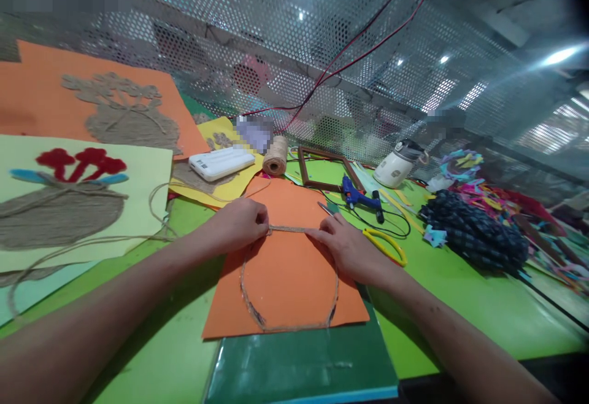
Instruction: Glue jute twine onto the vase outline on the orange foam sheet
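My left hand (pixel 243 226) is closed, its fingertips pinching one end of a short run of jute twine (pixel 288 228) over an orange sheet (pixel 294 287). The index finger of my right hand (pixel 343 241) presses the other end of that twine to the sheet. The remaining right fingers curl round a pair of scissors with yellow handles (pixel 385 247); the blade tip sticks out past the knuckles, and the middle is hidden. Below both hands, a twine outline (pixel 243 287) curves down each side and runs straight along the bottom, forming a pot shape.
A dark green board (pixel 304 367) lies beneath the sheet. Beyond it are a twine spool (pixel 275 157), white power bank (pixel 221 163), brown frame (pixel 329 177), blue glue gun (pixel 361 196) and white bottle (pixel 396 164). Finished twine pictures (pixel 64 207) lie left; dark checked cloth (pixel 473 232) lies right.
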The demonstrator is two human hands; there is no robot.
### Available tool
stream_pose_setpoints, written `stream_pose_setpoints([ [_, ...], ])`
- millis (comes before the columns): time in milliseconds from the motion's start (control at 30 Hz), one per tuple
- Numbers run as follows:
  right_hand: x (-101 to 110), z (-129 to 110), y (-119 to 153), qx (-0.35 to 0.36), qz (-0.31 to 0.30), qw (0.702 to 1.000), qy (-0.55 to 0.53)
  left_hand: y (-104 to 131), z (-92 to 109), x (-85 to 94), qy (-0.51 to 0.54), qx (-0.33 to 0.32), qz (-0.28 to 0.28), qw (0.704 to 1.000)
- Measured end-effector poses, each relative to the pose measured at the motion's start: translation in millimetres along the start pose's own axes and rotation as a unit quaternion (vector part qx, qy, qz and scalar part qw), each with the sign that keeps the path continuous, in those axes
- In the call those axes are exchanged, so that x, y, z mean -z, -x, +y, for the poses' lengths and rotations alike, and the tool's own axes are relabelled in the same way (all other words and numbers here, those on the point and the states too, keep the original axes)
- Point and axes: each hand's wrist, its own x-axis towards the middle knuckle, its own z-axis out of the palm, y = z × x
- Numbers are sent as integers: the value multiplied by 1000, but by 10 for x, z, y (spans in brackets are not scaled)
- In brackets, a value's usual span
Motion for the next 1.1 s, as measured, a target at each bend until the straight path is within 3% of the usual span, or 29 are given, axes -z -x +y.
stream_pose_setpoints([
  [367,54,-46,-68,17,-33,998,47,3,22,6,-5,3,3,1000],
  [600,50,4,-80,-5,-65,998,20,6,14,6,-7,-6,2,1000],
  [867,208,-98,-227,41,-118,988,89,-10,-15,-30,-11,1,3,1000],
  [1100,272,-88,-305,37,-158,983,86,-4,-30,-48,-5,-7,8,1000],
])
